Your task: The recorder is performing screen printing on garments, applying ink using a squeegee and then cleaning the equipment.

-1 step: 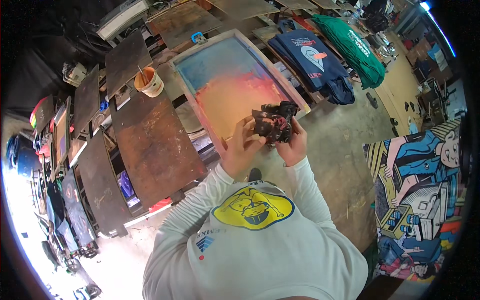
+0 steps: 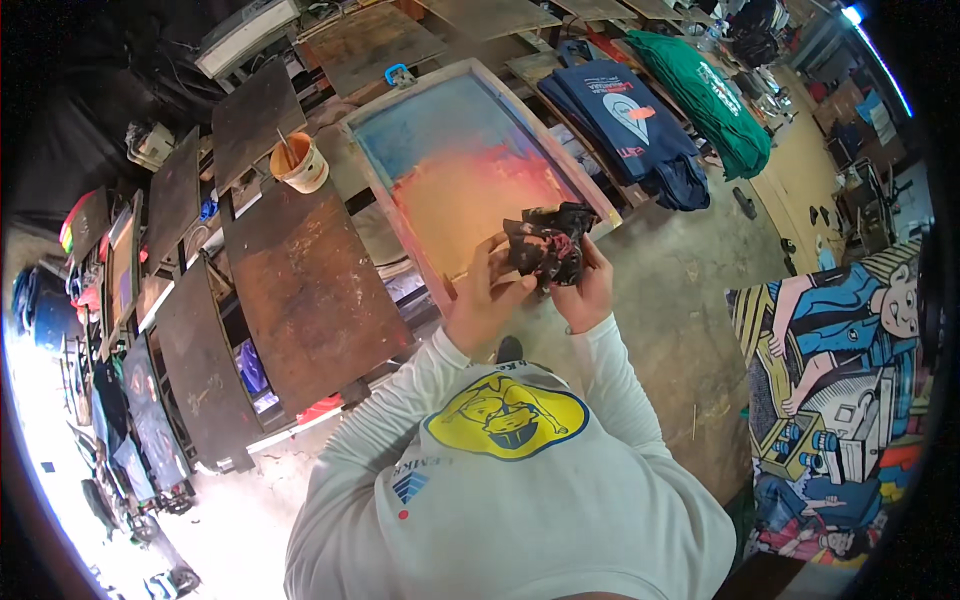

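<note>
A crumpled dark rag [image 2: 548, 243], smeared with black and reddish-pink stains, is held up between my two hands. My left hand [image 2: 487, 298] grips its left side, thumb and fingers closed on the cloth. On the other side, my right hand [image 2: 588, 288] holds the rag's lower right part, with some fingers hidden behind it. Just beyond the rag lies a wood-framed printing screen [image 2: 470, 205], its mesh blue at the far end, pink across the middle and tan nearer me. A small blue-handled clamp-like thing [image 2: 398, 75] sits at its far left corner.
Dark stained boards [image 2: 310, 285] stretch along the left, with a white bucket [image 2: 300, 165] holding a stick-like tool on them. Folded navy bags [image 2: 625, 115] and a green cloth stack [image 2: 705, 95] lie beyond the screen to the right. A cartoon-painted panel [image 2: 830, 410] stands at the right.
</note>
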Action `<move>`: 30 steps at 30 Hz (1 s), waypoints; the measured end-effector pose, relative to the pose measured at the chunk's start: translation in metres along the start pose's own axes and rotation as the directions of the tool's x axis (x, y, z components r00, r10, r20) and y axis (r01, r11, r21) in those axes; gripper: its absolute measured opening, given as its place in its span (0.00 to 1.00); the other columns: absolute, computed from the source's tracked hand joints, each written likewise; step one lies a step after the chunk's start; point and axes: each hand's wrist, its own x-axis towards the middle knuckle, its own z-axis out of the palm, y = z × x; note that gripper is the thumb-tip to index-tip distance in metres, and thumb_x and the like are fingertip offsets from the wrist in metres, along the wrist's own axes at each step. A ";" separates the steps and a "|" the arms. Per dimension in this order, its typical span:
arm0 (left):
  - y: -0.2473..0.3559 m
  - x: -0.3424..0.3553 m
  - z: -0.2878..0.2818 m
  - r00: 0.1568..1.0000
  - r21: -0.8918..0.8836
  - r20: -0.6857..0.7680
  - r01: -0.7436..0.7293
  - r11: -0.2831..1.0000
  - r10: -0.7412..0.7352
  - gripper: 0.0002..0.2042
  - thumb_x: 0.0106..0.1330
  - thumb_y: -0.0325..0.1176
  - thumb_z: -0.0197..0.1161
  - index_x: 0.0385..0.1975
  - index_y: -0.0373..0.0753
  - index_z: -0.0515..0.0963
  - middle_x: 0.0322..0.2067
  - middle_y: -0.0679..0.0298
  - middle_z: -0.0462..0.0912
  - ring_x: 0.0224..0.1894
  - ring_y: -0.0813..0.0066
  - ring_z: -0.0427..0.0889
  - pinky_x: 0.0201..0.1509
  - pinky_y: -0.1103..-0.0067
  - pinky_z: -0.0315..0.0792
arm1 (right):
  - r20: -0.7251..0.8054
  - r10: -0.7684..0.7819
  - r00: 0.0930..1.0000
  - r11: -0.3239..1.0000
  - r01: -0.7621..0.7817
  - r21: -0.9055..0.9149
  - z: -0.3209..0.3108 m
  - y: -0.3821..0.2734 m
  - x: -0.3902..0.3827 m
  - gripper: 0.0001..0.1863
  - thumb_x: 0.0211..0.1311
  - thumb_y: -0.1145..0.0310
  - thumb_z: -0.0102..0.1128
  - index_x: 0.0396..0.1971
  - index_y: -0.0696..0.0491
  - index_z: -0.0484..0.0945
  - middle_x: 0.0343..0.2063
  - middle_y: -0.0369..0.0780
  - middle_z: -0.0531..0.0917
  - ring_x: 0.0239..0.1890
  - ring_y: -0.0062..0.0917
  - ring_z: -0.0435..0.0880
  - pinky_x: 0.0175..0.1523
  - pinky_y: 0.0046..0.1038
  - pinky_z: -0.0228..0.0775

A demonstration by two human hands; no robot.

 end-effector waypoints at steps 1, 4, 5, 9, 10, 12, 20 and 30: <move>0.007 -0.002 0.005 0.999 0.042 0.035 -0.028 0.999 0.026 0.33 0.63 0.26 0.67 0.65 0.36 0.56 0.54 0.56 0.75 0.55 0.71 0.77 0.58 0.75 0.73 | 0.004 0.005 1.000 1.000 -0.005 -0.002 -0.002 0.003 0.000 0.19 0.77 0.68 0.38 0.60 0.63 0.67 0.56 0.45 0.77 0.57 0.33 0.78 0.67 0.36 0.67; 0.017 -0.008 0.013 0.998 0.018 -0.041 -0.046 0.999 0.047 0.34 0.61 0.24 0.68 0.65 0.36 0.57 0.56 0.55 0.74 0.57 0.69 0.77 0.59 0.73 0.73 | 0.041 -0.113 0.993 0.884 0.119 -0.452 0.000 0.010 -0.002 0.20 0.77 0.65 0.37 0.59 0.62 0.67 0.56 0.46 0.77 0.58 0.35 0.77 0.67 0.37 0.66; 0.017 -0.009 0.011 0.998 0.017 -0.047 -0.048 0.999 0.049 0.34 0.61 0.24 0.68 0.65 0.36 0.57 0.56 0.55 0.74 0.57 0.69 0.77 0.59 0.73 0.73 | 0.029 -0.065 0.997 0.931 0.071 -0.357 0.001 0.012 0.000 0.20 0.78 0.65 0.36 0.59 0.61 0.68 0.57 0.46 0.77 0.58 0.36 0.77 0.67 0.37 0.66; 0.009 -0.008 -0.001 0.998 -0.037 -0.045 -0.040 0.999 0.038 0.39 0.56 0.21 0.71 0.66 0.36 0.56 0.54 0.55 0.75 0.55 0.69 0.77 0.61 0.72 0.72 | -0.023 0.029 0.999 0.989 -0.032 -0.144 0.005 0.014 -0.003 0.20 0.77 0.65 0.35 0.59 0.61 0.69 0.57 0.46 0.77 0.59 0.36 0.76 0.68 0.38 0.65; 0.007 -0.008 -0.005 0.996 0.018 -0.043 -0.071 0.997 0.072 0.40 0.54 0.21 0.72 0.67 0.36 0.56 0.53 0.56 0.76 0.55 0.68 0.78 0.62 0.71 0.72 | -0.018 0.031 0.999 0.989 -0.033 -0.143 0.007 0.016 -0.003 0.20 0.77 0.65 0.35 0.59 0.61 0.69 0.57 0.46 0.77 0.59 0.36 0.76 0.68 0.38 0.65; 0.009 -0.011 -0.008 0.996 0.011 -0.036 -0.086 0.996 0.087 0.42 0.52 0.20 0.72 0.67 0.36 0.56 0.53 0.55 0.76 0.55 0.68 0.78 0.62 0.71 0.72 | 0.009 0.116 0.993 0.957 -0.114 0.268 0.010 0.016 -0.005 0.20 0.77 0.66 0.36 0.59 0.60 0.69 0.57 0.46 0.77 0.59 0.36 0.76 0.68 0.38 0.64; 0.031 -0.019 -0.050 0.992 -0.011 0.128 -0.001 1.000 0.002 0.44 0.53 0.21 0.71 0.70 0.40 0.52 0.53 0.54 0.75 0.58 0.65 0.75 0.62 0.70 0.70 | -0.004 0.174 0.985 0.957 -0.168 0.238 0.045 -0.001 -0.015 0.20 0.75 0.64 0.40 0.59 0.59 0.70 0.57 0.44 0.78 0.60 0.34 0.76 0.67 0.38 0.65; 0.059 -0.029 -0.059 0.998 -0.024 -0.065 0.016 1.000 -0.018 0.24 0.67 0.29 0.62 0.61 0.39 0.63 0.51 0.57 0.76 0.51 0.73 0.76 0.56 0.78 0.69 | 0.024 0.164 0.986 0.977 -0.166 0.136 0.055 0.010 -0.018 0.19 0.74 0.66 0.42 0.58 0.59 0.71 0.54 0.43 0.80 0.57 0.32 0.78 0.64 0.36 0.68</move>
